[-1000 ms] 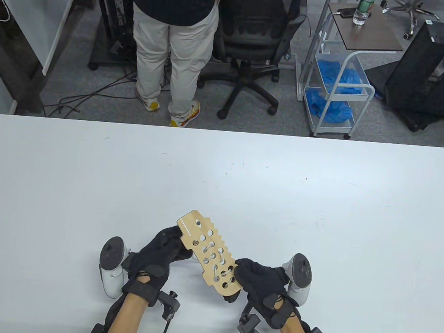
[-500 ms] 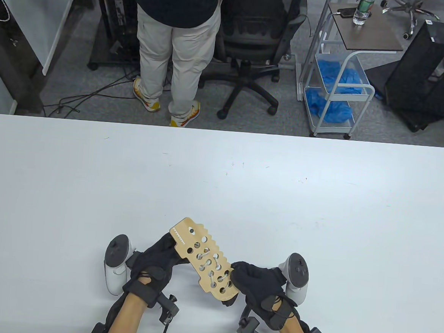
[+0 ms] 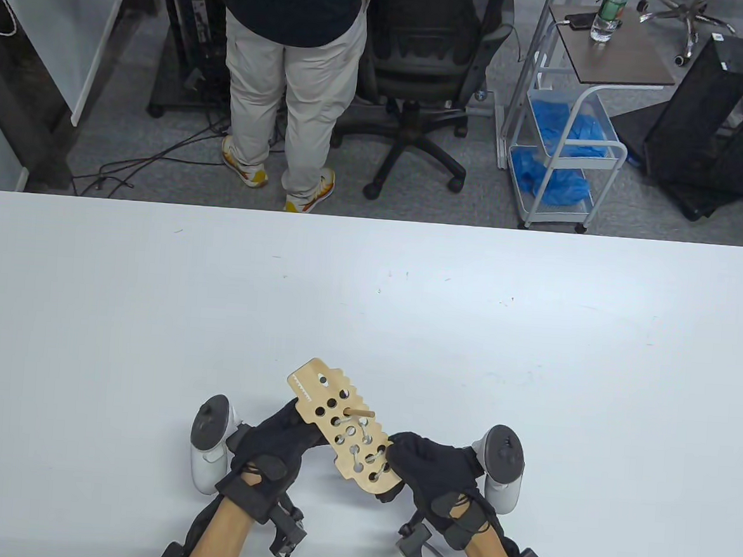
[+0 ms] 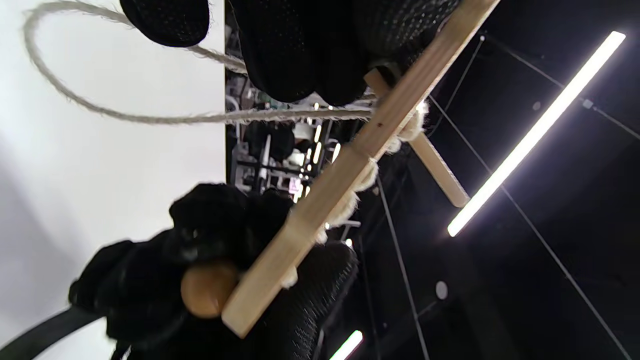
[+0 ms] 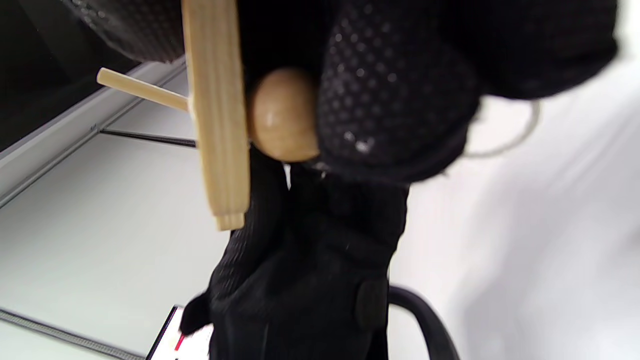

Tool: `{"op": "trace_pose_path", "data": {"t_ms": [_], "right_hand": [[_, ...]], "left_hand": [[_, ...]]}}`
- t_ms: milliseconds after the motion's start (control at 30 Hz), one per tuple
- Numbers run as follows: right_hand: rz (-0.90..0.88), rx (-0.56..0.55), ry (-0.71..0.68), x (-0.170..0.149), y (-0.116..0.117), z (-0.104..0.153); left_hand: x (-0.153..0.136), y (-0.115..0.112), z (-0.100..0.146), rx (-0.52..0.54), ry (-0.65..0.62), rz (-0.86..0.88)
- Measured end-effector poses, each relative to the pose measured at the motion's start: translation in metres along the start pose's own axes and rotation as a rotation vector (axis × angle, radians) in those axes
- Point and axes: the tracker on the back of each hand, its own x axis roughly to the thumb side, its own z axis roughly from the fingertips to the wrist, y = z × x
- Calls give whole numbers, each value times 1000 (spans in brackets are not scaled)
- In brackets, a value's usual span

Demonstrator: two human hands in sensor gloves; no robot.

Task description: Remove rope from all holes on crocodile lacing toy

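You've got the crocodile board (image 3: 345,426) lifted off the counter (image 3: 531,366), left hand (image 3: 280,441) gripping its head end, right hand (image 3: 434,470) its tail, fingers (image 5: 395,95) pinching board and wooden bead (image 5: 282,112). The wooden needle (image 3: 358,412) pokes through a hole, rope (image 4: 150,117) looping below. Unlacing is underway, I'd say; next, draw that needle clear.

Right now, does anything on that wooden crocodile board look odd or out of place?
Yes. A thin wooden stick juts out of a hole in the flat wooden crocodile lacing board, while pale rope still laces the lower holes. The left hand and right hand hold the board tilted above the white table.
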Motion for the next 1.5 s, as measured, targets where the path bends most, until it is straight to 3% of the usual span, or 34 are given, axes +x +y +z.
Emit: {"op": "trace_pose_path", "data": {"t_ms": [167,300,500,767,900,1233,1500], "right_hand": [[118,-64,-29,6,-8,2],[309,-41,-124,20,-2,3],[583,-120,-236,44,2,8],[834,-127,-287,58,6,11],[923,-140,-306,62,8,12],[679,-222,-173,44,-13,9],[505,-343,-54,25,-42,12]], "left_hand": [[-3,-6,-2,-85,-27,79],[-3,-3,-1,-75,-39,81],[-5,-3,0,-53,5,95],[-8,3,3,46,155,-117],[-6,3,3,19,209,-235],[11,-1,3,166,134,-580],[16,6,4,201,98,-625]]}}
